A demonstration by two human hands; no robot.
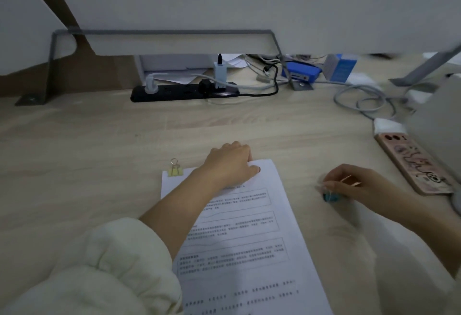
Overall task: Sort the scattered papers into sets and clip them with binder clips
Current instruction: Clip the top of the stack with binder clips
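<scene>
A stack of printed white papers (249,240) lies on the wooden desk in front of me. A yellow binder clip (175,170) sits on a sheet's top left corner, partly under the upper pages. My left hand (230,163) grips the top edge of the papers, thumb on the page and fingers curled over the far edge. To the right of the papers, my right hand (354,185) pinches a blue binder clip (330,197) just above the desk; the clip is blurred.
A phone in a pink patterned case (411,162) lies at the right. At the back stand a black power strip (184,91) with plugs, grey cables (361,100), a blue box (300,71) and a grey metal bracket (51,65) under a white panel.
</scene>
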